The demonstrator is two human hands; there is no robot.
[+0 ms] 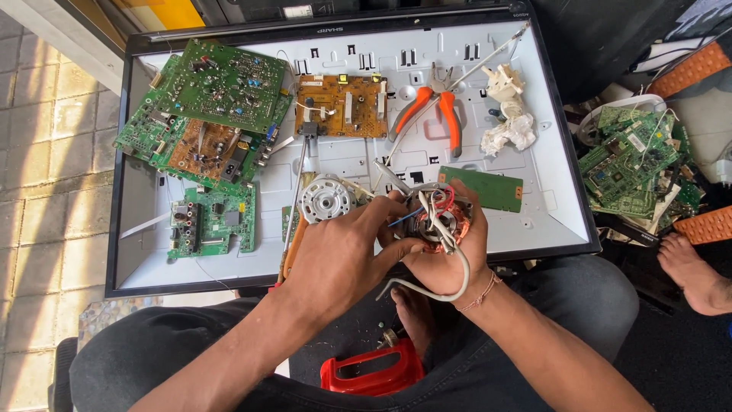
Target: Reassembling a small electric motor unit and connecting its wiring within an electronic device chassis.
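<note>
Across the white panel [534, 206] lie circuit boards [213, 84]; at frame centre your right hand [450, 259] cups the motor stator [438, 221], left hand [335, 259] pinching its wires [435, 210]. Tugging hard could snap them.

Green circuit boards [217, 80], orange-handled pliers [435, 111], a silver rotor [325, 197] and what looks like crumpled cloth [512, 131] lie nearby.

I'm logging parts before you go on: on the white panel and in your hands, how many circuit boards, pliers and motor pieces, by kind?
Green circuit boards: 4, namely the top-left board, the one under it, the lower-left board and the narrow strip
Orange-brown circuit boards: 2 ()
Orange-handled pliers: 1
Motor pieces: 2, the silver housing and the copper-wound stator held in both hands
Total: 9
</note>
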